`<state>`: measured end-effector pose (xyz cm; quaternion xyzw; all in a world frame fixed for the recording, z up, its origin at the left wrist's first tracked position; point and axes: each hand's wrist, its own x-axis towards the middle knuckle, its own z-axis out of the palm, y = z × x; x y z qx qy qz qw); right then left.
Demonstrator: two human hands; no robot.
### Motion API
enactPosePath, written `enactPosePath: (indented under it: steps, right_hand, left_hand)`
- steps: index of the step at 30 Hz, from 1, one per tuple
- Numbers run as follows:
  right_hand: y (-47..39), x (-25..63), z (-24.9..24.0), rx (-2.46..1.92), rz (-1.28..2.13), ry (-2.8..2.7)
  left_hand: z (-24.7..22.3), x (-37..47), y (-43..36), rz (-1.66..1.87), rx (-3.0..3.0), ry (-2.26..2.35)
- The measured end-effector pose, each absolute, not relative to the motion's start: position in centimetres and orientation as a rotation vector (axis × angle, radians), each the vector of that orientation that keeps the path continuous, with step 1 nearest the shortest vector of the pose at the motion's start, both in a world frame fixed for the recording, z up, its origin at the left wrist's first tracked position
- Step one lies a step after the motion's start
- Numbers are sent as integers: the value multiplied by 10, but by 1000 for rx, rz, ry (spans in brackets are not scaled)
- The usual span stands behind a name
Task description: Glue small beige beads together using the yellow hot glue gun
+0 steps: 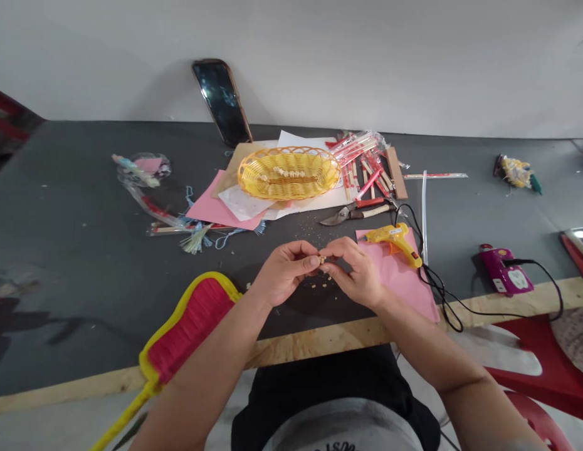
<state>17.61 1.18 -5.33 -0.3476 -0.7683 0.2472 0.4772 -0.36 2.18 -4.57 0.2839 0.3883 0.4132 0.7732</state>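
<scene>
My left hand (291, 269) and my right hand (350, 266) meet over the dark table. Between their fingertips is a small beige piece (322, 259), pinched from both sides; its details are too small to tell. Small beige bits (325, 285) lie on the table just below the fingers. Behind the hands, a yellow woven basket (291, 193) holds a row of small pale pieces (289, 171). Pruning shears (341, 216) lie in front of the basket. To the right, a yellow glue gun (395, 239) rests on pink paper (399, 282).
A phone (223, 103) leans on the wall. Wrapped sticks (367, 169) and a wooden block (395, 173) lie right of the basket. Tassels (197, 238) are at left, above a red and yellow fan-shaped object (190, 322). A purple power socket (506, 270) and cable lie right.
</scene>
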Motion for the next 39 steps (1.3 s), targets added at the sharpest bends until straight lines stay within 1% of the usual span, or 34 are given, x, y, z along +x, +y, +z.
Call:
enactPosePath:
  steps: [39]
  right_hand:
    - [12, 178, -52, -832, 578, -1891]
  left_hand:
    - [-46, -5, 22, 839, 660, 875]
